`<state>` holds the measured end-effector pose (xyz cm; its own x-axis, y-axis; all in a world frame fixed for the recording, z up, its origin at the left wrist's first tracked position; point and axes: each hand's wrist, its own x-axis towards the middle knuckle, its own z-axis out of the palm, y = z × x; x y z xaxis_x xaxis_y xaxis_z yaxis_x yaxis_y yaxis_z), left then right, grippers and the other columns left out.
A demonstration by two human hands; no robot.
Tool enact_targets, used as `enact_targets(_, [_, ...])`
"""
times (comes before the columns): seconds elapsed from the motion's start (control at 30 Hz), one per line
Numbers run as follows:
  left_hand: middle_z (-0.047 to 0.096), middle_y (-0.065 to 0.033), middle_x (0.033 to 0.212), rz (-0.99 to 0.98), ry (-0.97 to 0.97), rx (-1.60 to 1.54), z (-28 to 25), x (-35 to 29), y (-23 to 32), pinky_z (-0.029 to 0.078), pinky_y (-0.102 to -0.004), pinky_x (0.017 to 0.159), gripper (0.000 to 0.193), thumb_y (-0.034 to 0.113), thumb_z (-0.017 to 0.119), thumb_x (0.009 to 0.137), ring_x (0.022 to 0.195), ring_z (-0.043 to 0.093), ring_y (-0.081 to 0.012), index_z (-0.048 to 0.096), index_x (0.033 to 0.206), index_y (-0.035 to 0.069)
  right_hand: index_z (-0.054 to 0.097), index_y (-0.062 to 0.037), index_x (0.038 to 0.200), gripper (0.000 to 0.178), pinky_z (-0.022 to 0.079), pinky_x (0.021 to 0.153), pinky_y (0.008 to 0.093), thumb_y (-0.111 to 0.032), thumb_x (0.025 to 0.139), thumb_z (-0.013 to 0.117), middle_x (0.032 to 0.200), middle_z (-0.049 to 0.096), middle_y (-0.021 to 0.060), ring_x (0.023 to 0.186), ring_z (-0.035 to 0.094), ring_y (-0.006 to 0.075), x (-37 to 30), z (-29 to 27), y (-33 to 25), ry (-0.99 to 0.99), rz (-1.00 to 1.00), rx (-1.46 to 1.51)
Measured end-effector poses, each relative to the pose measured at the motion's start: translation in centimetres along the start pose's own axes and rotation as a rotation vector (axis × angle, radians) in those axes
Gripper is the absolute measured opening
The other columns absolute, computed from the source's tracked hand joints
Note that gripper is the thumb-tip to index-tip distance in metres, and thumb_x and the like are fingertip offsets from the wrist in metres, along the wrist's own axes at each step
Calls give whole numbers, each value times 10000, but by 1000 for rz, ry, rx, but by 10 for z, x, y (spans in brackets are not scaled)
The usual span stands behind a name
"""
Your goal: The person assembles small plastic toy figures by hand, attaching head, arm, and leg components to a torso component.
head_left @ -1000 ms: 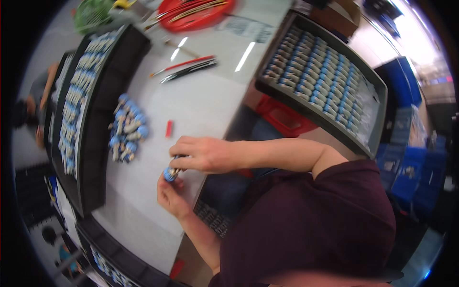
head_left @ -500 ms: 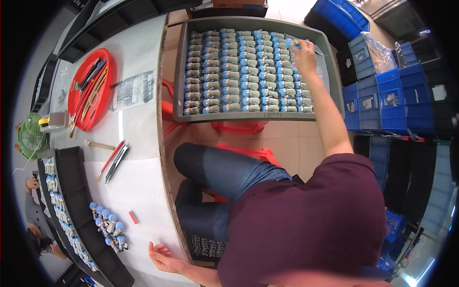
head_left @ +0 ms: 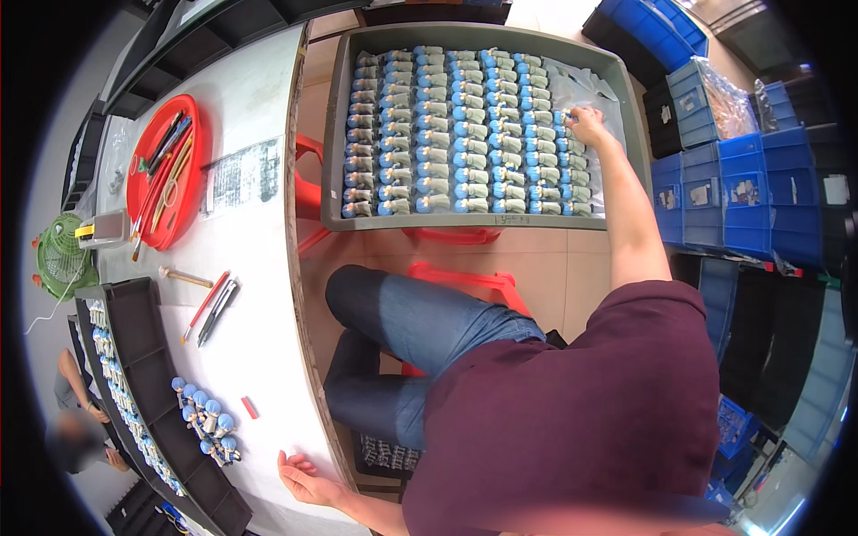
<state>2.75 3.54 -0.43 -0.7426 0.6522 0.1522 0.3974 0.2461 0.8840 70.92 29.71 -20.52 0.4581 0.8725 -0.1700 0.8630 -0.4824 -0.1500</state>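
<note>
In the grey tray (head_left: 483,221) lie several rows of small figurines (head_left: 433,134) with blue heads and pale grey bodies. My right hand (head_left: 587,128) reaches over the tray's right part, its fingers closed around a blue-headed figurine (head_left: 567,117) at the far end of the rightmost, shorter row. Fingers partly cover that figurine. My left hand (head_left: 307,480) rests palm up near the table's edge, fingers loosely bent and apart, holding nothing. A small red block (head_left: 249,407) and a cluster of blue-headed figurines (head_left: 207,418) lie on the table beyond it.
A red oval tray (head_left: 190,201) of brushes and tools lies on the white table (head_left: 241,330), near loose pens (head_left: 217,313). A black divided tray (head_left: 147,344) with figurines is at left. Blue bins (head_left: 746,192) are stacked right. Another person (head_left: 80,393) is at far left.
My right hand has come down from above the tray's far right to the end of the rightmost row, bringing the figurine there. My left hand has stayed in place.
</note>
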Motion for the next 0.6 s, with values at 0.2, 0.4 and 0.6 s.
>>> enact_targets(0.2, [508,13,707,-8,19,-3,5,3,1,284,-172,525,323,244,417,966,595,349,-39,582,1063,-16,555,-79,1167,377,248,1018,440,-271,843,533,1210,504,199,1189,392,336,8,7,6,32,-43,-7])
enact_targets(0.4, [522,19,728,-112,35,-69,-17,1,-22,392,-168,580,264,198,453,946,644,460,-53,589,1075,11,531,-51,1192,439,411,929,419,-125,763,584,1109,582,210,1059,541,351,34,29,8,331,-449,-53])
enact_targets(0.6, [560,13,729,-43,-81,-116,-7,4,1,387,-190,578,203,158,514,914,648,466,-45,622,971,-4,491,-70,1242,398,450,881,334,-134,853,544,1148,577,141,1076,549,240,-41,-75,-139,298,-480,622])
